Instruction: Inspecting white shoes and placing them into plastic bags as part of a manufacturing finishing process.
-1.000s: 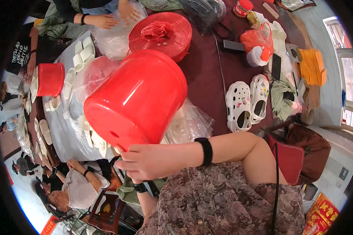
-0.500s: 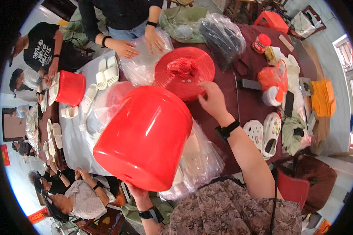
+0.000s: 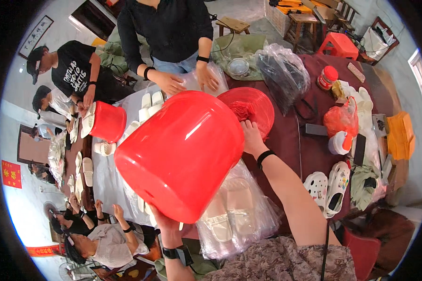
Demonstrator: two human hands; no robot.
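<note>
A large glossy red plastic bucket is tilted in front of me, hiding part of the table. My left hand supports it from below at its near side, the fingers partly hidden underneath. Beyond it lies a round roll of thin red plastic with a crumpled bunch at its centre. My right hand is at that centre, fingers curled in on the bunched plastic. Beside the bucket, cream slippers lie in clear plastic bags.
Across the table a co-worker's hands rest on clear plastic. At left, another person handles slippers at a smaller red bucket. White clogs, a red-lidded jar and an orange bag stand at right.
My right hand has gone from the roll's near rim to its bunched centre, its fingers curling in. The view has shifted, and the bucket now covers part of the roll.
</note>
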